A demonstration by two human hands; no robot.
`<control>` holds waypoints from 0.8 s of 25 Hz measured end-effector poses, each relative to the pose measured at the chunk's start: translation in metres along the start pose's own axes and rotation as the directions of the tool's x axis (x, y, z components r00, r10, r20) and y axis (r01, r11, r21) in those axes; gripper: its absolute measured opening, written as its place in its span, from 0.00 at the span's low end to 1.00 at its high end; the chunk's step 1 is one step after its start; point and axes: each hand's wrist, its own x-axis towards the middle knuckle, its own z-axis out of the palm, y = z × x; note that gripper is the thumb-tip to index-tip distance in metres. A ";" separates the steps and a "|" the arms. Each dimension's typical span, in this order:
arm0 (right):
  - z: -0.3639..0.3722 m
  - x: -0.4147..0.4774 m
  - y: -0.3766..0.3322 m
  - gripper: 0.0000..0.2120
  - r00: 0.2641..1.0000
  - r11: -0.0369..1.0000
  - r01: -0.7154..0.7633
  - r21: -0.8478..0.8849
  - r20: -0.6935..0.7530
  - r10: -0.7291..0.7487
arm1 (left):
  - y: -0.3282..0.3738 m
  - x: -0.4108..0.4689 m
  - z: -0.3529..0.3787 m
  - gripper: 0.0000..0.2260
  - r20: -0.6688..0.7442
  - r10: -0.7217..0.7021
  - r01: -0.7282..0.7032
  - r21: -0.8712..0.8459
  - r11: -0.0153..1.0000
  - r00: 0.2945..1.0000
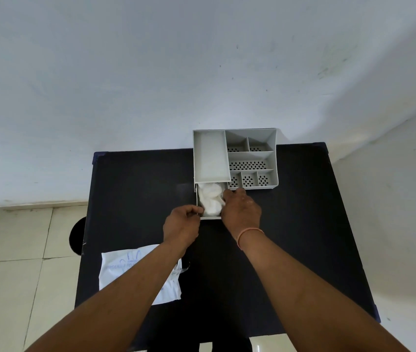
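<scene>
A grey plastic organiser with several perforated compartments stands at the far middle of a black table. Its small drawer is pulled out toward me and holds crumpled white, thin plastic material. My left hand grips the drawer's front left corner with curled fingers. My right hand is at the drawer's right side, its fingers curled down onto the white material inside. An orange band circles my right wrist.
A flat white printed packet lies on the table's near left, partly under my left forearm. A pale wall rises right behind the table. Tiled floor and a round dark object show at the left.
</scene>
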 end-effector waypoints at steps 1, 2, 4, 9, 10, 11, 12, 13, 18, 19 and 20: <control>-0.002 0.000 -0.001 0.17 1.000 1.000 -0.004 0.013 -0.014 0.005 | 0.001 -0.001 -0.001 0.13 -0.004 0.016 -0.016 0.033 0.999 1.000; -0.005 -0.002 -0.002 0.17 0.998 0.999 0.003 0.039 -0.062 -0.001 | 0.001 -0.002 -0.002 0.12 -0.006 0.032 -0.032 0.066 0.997 0.999; -0.008 -0.008 -0.004 0.16 0.971 0.993 0.118 0.022 -0.212 -0.111 | 0.001 -0.002 -0.003 0.10 -0.003 0.052 -0.052 0.111 0.992 0.999; 0.006 -0.022 -0.008 0.18 0.905 0.896 0.419 -0.148 0.145 -0.399 | -0.001 -0.003 -0.003 0.09 0.000 0.061 -0.061 0.114 0.992 0.998; 0.005 -0.022 -0.009 0.18 0.906 0.901 0.407 -0.153 0.191 -0.377 | -0.002 -0.003 -0.002 0.09 -0.004 0.063 -0.063 0.110 0.992 0.998; 0.003 -0.020 -0.012 0.18 0.913 0.910 0.387 -0.145 0.200 -0.356 | -0.002 -0.003 -0.002 0.10 -0.006 0.066 -0.065 0.112 0.992 0.998; -0.002 -0.019 -0.016 0.19 0.920 0.917 0.373 -0.139 0.181 -0.347 | -0.002 -0.004 -0.002 0.10 -0.007 0.075 -0.073 0.120 0.990 0.997; -0.007 -0.019 -0.020 0.20 0.925 0.917 0.373 -0.143 0.131 -0.355 | -0.001 -0.004 -0.002 0.11 -0.006 0.086 -0.084 0.136 0.987 0.996; -0.007 -0.010 -0.021 0.35 0.910 0.914 0.367 -0.175 0.271 -0.314 | 0.004 -0.005 -0.003 0.14 0.045 0.175 -0.180 0.281 0.943 0.984; -0.005 -0.006 -0.020 0.38 0.890 0.913 0.363 -0.183 0.359 -0.282 | 0.004 -0.004 -0.003 0.14 0.059 0.181 -0.191 0.295 0.936 0.982; -0.004 -0.002 -0.019 0.40 0.871 0.914 0.361 -0.185 0.416 -0.260 | 0.005 -0.004 -0.003 0.14 0.072 0.185 -0.198 0.303 0.932 0.980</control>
